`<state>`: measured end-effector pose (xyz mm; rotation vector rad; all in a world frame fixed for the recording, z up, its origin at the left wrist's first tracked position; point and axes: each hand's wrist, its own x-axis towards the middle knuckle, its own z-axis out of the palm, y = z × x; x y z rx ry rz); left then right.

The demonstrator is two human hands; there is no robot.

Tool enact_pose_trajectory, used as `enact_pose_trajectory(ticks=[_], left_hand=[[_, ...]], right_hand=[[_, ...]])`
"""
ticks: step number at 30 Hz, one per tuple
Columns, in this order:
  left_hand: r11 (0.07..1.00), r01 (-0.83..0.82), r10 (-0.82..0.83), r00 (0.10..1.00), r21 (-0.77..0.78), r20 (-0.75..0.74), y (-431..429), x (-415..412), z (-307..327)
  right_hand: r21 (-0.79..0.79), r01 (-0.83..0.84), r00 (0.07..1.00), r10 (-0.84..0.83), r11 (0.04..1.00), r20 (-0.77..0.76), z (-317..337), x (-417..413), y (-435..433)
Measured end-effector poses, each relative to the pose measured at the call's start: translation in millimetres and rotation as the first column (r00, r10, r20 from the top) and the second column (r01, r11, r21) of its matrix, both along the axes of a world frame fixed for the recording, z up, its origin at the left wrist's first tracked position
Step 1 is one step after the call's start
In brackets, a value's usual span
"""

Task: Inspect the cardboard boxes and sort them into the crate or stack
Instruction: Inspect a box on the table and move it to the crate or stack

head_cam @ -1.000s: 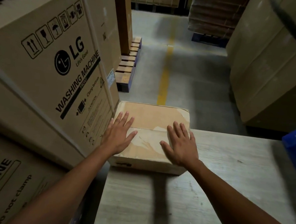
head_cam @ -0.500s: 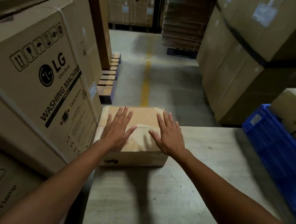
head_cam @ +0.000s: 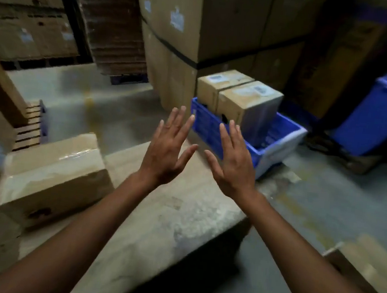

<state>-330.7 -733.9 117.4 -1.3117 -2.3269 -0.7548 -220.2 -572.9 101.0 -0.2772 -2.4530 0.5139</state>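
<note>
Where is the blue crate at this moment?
In the head view, the blue crate sits right of centre, just beyond the raised hands, with two cardboard boxes standing in it.

Dim light is falling across a grey concrete floor (head_cam: pixel 120 106); a faded yellow line (head_cam: pixel 89 103) is running toward twelve o'clock, a wooden pallet (head_cam: pixel 31 123) lying at nine.

Table (head_cam: pixel 156 232): centre foreground; floor to its right and beyond it
Taped box (head_cam: pixel 52 177): on the table's left part, against larger cartons at far left
Crate (head_cam: pixel 279 150): on the floor past the table's far right corner
Two boxes (head_cam: pixel 239 103): upright in the crate, side by side, touching
Tall cartons (head_cam: pixel 222 31): directly behind the crate
Bin (head_cam: pixel 379 117): right of the crate, well apart
Hands: left hand (head_cam: pixel 166 148) and right hand (head_cam: pixel 233 159) raised above the table's far edge, empty, between taped box and crate
</note>
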Motion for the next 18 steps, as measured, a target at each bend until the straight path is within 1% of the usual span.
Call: enact_pose_trajectory(ticks=[3, 6, 10, 13, 15, 16, 17, 18], left_hand=[[0.991, 0.131, -0.131, 0.991, -0.01, 0.023, 67.9, 53.8, -0.5], [0.966, 0.26, -0.259, 0.965, -0.015, 0.047, 132.6, 102.3, -3.4], [0.902, 0.431, -0.428, 0.899, -0.013, 0.092, 216.9, 157.8, -10.8], [0.842, 0.54, -0.535, 0.831, 0.009, 0.156, 278.4, 191.9, -27.2], [0.808, 0.589, -0.577, 0.775, 0.037, 0.256, 318.9, 213.0, -39.8], [0.798, 0.599, -0.583, 0.739, 0.066, 0.338, 340.5, 221.6, -48.2], [0.796, 0.597, -0.572, 0.686, 0.101, 0.45, 362.1, 229.5, -56.3], [0.8, 0.582, -0.54, 0.595, 0.143, 0.595, 385.4, 235.9, -65.5]], right_hand=[[-0.036, 0.139, 0.99, -0.139, 0.99, -0.01, -0.1, 77.2, 57.1], [-0.022, 0.276, 0.961, -0.276, 0.961, -0.011, -3.6, 144.2, 105.4], [-0.034, 0.462, 0.887, -0.462, 0.886, 0.029, -11.7, 220.4, 158.3], [-0.096, 0.57, 0.821, -0.566, 0.816, 0.072, -28.7, 264.8, 197.3], [-0.169, 0.634, 0.773, -0.625, 0.755, 0.108, -44.1, 288.7, 224.8], [-0.217, 0.662, 0.748, -0.65, 0.718, 0.13, -53.4, 299.5, 240.0], [-0.268, 0.688, 0.722, -0.674, 0.674, 0.159, -63.6, 309.9, 256.0], [-0.315, 0.714, 0.693, -0.695, 0.626, 0.19, -74.7, 319.8, 273.4]])
